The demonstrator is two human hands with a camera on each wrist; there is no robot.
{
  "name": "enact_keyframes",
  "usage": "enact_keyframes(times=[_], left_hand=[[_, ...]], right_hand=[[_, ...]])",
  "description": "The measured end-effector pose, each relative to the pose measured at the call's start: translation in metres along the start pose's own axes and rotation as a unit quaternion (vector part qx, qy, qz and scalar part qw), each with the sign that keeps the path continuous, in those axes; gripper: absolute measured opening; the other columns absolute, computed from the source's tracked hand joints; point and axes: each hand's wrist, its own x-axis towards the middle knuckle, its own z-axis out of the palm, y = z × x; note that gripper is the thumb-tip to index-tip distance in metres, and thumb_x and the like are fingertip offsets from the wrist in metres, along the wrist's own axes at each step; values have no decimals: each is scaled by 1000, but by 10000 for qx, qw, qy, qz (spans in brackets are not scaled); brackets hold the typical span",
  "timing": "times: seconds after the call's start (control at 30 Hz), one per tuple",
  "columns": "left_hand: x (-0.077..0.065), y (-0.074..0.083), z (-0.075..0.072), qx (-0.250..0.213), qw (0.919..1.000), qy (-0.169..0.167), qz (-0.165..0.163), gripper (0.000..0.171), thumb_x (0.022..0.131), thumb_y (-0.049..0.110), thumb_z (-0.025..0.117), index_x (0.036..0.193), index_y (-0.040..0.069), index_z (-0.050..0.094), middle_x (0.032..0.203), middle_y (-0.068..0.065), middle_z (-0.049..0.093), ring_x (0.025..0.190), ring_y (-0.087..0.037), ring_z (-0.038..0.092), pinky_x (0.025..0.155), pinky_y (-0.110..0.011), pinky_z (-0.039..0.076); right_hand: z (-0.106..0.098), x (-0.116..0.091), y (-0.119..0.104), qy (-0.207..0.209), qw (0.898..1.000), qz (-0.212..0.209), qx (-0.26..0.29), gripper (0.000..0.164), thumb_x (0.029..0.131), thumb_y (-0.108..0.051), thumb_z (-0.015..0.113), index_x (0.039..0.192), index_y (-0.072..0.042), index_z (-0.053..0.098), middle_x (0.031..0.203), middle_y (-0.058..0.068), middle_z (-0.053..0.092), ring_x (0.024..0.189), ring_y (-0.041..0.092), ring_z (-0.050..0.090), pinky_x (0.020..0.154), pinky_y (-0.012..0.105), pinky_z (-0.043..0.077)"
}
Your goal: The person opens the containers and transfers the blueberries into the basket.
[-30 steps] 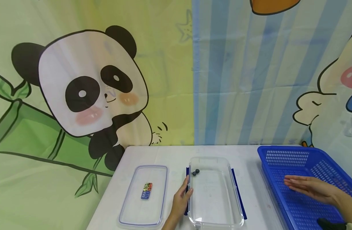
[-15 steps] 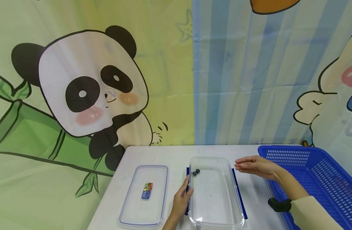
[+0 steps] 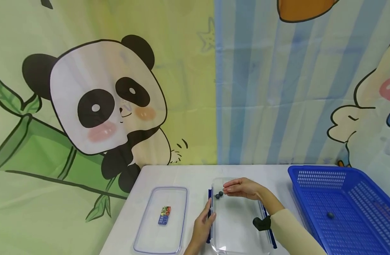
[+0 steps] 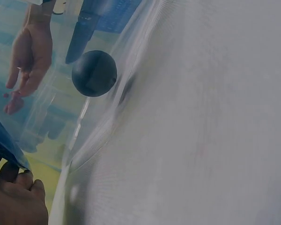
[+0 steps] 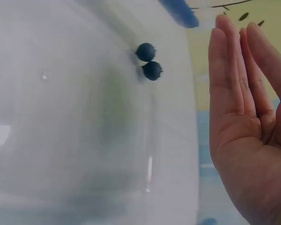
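Note:
A clear plastic container (image 3: 239,230) with blue side flaps stands in front of me. My left hand (image 3: 202,228) holds its left side, thumb over the rim and fingers outside by the flap (image 3: 210,193). Two blueberries (image 3: 217,196) lie together in the far left corner. My right hand (image 3: 244,187) hovers over the container just right of them, fingers straight and close together; in the right wrist view its visible palm (image 5: 248,154) holds nothing. The left wrist view shows a dark round ball (image 4: 94,73) by the clear wall; inside or outside, I cannot tell.
A blue perforated basket (image 3: 335,198) stands to the right, with one blueberry (image 3: 330,215) on its floor. A clear lid (image 3: 156,237) with a small label lies flat on the white table, left of the container. A printed curtain (image 3: 195,88) hangs behind the table.
My right hand has moved left from over the basket to above the container's far end. A blueberry now shows in the basket where the hand and arm were. My left hand stays on the container.

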Motion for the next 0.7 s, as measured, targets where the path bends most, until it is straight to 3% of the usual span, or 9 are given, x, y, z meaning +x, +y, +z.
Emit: enact_keyframes(times=[0.1,0.23,0.47,0.7], left_hand=[[1,-2,0,-1,10000,-54,16,50,95,22,51,143,15,34,146,-4,31,133,-24,29,106,-27,25],[0,-3,0,6,9999,-95,-49,51,96,24,49,143,14,32,147,-5,29,133,-26,28,107,-38,25],[-1,-5,3,-218,9991,-90,-345,52,95,28,51,143,17,33,147,-3,29,134,-24,26,107,-43,21],[1,-4,1,-196,9994,-40,-297,52,95,27,51,143,18,34,147,-2,29,134,-25,26,107,-43,21]], right_hand=[[4,11,11,-11,10000,75,-37,39,91,-2,55,124,17,46,116,26,58,105,29,60,93,40,45],[7,21,24,162,9998,98,32,37,90,3,53,123,19,44,116,27,58,102,28,61,91,38,47],[9,27,39,1118,9934,260,-61,34,86,11,52,119,19,48,111,27,60,98,29,63,86,36,51],[9,32,38,1953,9780,724,74,32,85,9,57,116,15,54,101,22,66,88,24,67,83,35,53]])
